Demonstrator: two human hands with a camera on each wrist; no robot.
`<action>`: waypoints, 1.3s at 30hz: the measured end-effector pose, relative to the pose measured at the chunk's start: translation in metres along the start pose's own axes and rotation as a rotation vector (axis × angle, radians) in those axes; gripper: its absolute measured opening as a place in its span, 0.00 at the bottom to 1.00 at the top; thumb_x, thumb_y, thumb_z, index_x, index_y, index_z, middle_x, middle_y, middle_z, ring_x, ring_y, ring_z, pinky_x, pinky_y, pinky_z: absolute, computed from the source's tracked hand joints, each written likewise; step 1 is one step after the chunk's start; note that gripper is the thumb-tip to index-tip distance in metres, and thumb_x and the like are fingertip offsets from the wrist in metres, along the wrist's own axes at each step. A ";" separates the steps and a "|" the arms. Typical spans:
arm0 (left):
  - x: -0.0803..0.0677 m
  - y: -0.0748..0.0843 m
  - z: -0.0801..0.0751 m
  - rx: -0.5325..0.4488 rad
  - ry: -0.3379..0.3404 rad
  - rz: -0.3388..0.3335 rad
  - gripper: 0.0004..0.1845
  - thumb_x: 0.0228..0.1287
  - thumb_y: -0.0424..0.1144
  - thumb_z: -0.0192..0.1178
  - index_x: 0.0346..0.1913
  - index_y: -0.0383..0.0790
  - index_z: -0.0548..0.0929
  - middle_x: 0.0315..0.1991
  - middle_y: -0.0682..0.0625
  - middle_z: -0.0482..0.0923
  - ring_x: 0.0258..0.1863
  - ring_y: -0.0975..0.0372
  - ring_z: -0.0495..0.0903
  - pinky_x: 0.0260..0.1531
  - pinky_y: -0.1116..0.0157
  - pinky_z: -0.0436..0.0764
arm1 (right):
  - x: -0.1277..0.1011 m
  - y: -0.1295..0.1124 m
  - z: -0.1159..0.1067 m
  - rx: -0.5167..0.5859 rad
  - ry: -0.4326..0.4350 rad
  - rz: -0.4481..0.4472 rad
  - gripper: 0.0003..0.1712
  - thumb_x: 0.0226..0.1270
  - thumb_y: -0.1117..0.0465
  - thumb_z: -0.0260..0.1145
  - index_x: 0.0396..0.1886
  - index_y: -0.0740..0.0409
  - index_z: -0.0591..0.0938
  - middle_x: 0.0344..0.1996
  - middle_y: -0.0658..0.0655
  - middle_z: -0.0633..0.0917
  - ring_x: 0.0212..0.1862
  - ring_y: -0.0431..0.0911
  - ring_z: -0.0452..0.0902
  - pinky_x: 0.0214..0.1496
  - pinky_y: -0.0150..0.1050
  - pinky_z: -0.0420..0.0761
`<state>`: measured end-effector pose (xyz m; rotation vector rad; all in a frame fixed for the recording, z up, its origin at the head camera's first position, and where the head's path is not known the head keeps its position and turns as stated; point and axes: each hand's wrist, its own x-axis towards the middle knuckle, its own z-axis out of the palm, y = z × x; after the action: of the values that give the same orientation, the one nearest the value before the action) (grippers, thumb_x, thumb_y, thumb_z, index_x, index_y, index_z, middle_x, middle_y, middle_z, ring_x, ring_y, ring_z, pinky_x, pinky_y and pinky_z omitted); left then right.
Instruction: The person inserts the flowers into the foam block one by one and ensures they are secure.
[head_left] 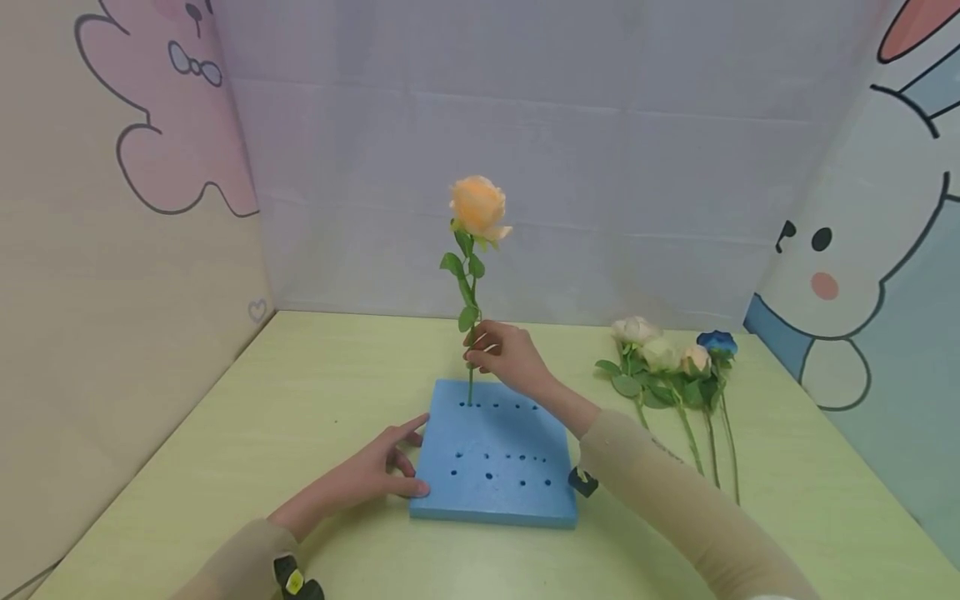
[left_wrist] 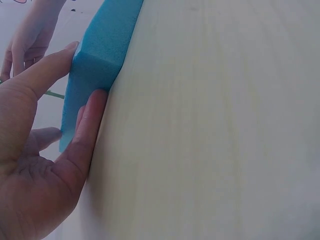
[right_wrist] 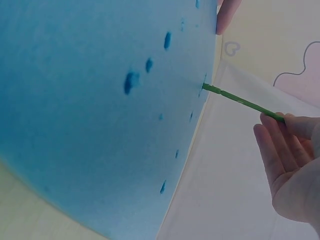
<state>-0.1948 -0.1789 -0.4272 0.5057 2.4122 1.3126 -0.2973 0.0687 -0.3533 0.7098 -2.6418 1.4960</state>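
A peach rose (head_left: 477,207) stands upright, its lower stem end at a hole in the back row of a blue foam board (head_left: 510,429). My right hand (head_left: 506,354) pinches the green stem (right_wrist: 245,104) between thumb and fingers, a little above the board. Whether the tip has entered the hole is hard to tell, though in the right wrist view it meets the surface there. Along the board's left side, my left hand (head_left: 371,468) rests with thumb and index finger extended against the edge. The left wrist view shows its fingers (left_wrist: 90,117) touching the foam side.
To the right lie several flowers on the table (head_left: 360,387): a white rose (head_left: 636,329), a pale green one (head_left: 660,353), a peach one (head_left: 696,360) and a blue one (head_left: 717,342). Cloth walls with cartoon figures surround the table. More rows of holes run across the board's front half.
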 end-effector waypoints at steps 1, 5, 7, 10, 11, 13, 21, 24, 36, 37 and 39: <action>0.000 0.000 0.000 0.000 0.000 -0.003 0.53 0.56 0.48 0.73 0.79 0.51 0.51 0.66 0.40 0.64 0.45 0.59 0.76 0.40 0.67 0.75 | 0.000 0.000 0.000 -0.006 -0.004 0.004 0.11 0.66 0.64 0.68 0.47 0.62 0.82 0.40 0.60 0.89 0.40 0.49 0.89 0.41 0.44 0.86; 0.000 -0.002 0.002 0.009 0.007 -0.018 0.53 0.56 0.49 0.73 0.79 0.52 0.51 0.66 0.41 0.65 0.45 0.59 0.76 0.41 0.66 0.74 | -0.001 0.001 0.001 -0.029 -0.029 0.015 0.08 0.66 0.62 0.69 0.43 0.58 0.84 0.39 0.58 0.90 0.39 0.46 0.88 0.37 0.39 0.86; 0.000 -0.002 0.002 0.009 0.010 -0.024 0.53 0.55 0.49 0.73 0.79 0.52 0.52 0.66 0.42 0.65 0.45 0.60 0.76 0.41 0.66 0.74 | -0.001 0.002 0.000 -0.041 -0.048 0.015 0.06 0.66 0.62 0.69 0.41 0.57 0.84 0.39 0.58 0.90 0.39 0.46 0.88 0.36 0.36 0.86; -0.001 0.000 0.002 0.008 0.012 -0.023 0.53 0.55 0.48 0.73 0.79 0.52 0.51 0.66 0.41 0.65 0.45 0.60 0.76 0.40 0.66 0.73 | -0.001 0.002 -0.001 -0.060 -0.068 0.013 0.08 0.67 0.62 0.68 0.43 0.59 0.85 0.40 0.58 0.89 0.39 0.48 0.88 0.36 0.36 0.86; -0.001 0.000 0.002 0.006 0.010 -0.016 0.53 0.56 0.48 0.73 0.79 0.51 0.51 0.66 0.41 0.65 0.45 0.59 0.76 0.40 0.66 0.73 | -0.001 0.001 -0.001 -0.065 -0.073 0.012 0.08 0.67 0.63 0.68 0.43 0.59 0.85 0.40 0.59 0.89 0.39 0.49 0.88 0.36 0.36 0.86; 0.000 0.000 0.002 0.005 0.009 -0.010 0.53 0.56 0.47 0.73 0.79 0.51 0.51 0.66 0.40 0.65 0.45 0.59 0.76 0.40 0.67 0.74 | 0.000 0.000 -0.002 -0.081 -0.080 0.014 0.08 0.67 0.63 0.67 0.44 0.60 0.84 0.40 0.59 0.89 0.40 0.50 0.89 0.36 0.36 0.85; -0.001 0.001 0.001 0.001 0.011 -0.026 0.53 0.56 0.48 0.73 0.79 0.51 0.51 0.66 0.40 0.64 0.45 0.60 0.76 0.40 0.67 0.74 | 0.002 0.001 -0.001 -0.123 -0.121 0.024 0.06 0.67 0.63 0.67 0.41 0.58 0.85 0.38 0.57 0.89 0.37 0.45 0.88 0.38 0.41 0.86; -0.001 0.001 0.002 -0.003 0.009 -0.023 0.53 0.55 0.48 0.73 0.79 0.51 0.51 0.66 0.40 0.65 0.45 0.59 0.76 0.39 0.67 0.74 | 0.002 0.003 -0.001 -0.128 -0.144 0.030 0.06 0.67 0.63 0.67 0.42 0.60 0.85 0.38 0.57 0.89 0.37 0.45 0.87 0.40 0.46 0.86; -0.001 0.000 0.002 0.006 0.021 -0.019 0.54 0.55 0.48 0.74 0.79 0.51 0.51 0.66 0.40 0.65 0.45 0.59 0.76 0.40 0.66 0.75 | 0.003 0.000 -0.001 -0.146 -0.201 0.031 0.08 0.68 0.61 0.66 0.43 0.61 0.84 0.38 0.58 0.90 0.37 0.45 0.88 0.37 0.40 0.86; -0.001 0.000 0.002 0.006 0.019 -0.020 0.54 0.55 0.48 0.74 0.79 0.51 0.51 0.66 0.40 0.65 0.45 0.59 0.76 0.40 0.66 0.75 | 0.003 -0.001 -0.001 -0.151 -0.204 0.032 0.08 0.69 0.61 0.66 0.43 0.61 0.84 0.38 0.58 0.90 0.37 0.44 0.88 0.37 0.41 0.86; 0.000 -0.001 0.002 0.006 0.020 -0.028 0.53 0.55 0.49 0.74 0.79 0.52 0.52 0.66 0.41 0.65 0.45 0.59 0.76 0.40 0.66 0.75 | 0.004 -0.001 -0.001 -0.158 -0.208 0.028 0.07 0.69 0.62 0.66 0.42 0.61 0.84 0.37 0.58 0.90 0.36 0.44 0.88 0.37 0.41 0.86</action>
<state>-0.1938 -0.1784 -0.4287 0.4607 2.4317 1.3046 -0.3003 0.0681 -0.3510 0.8606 -2.8918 1.2634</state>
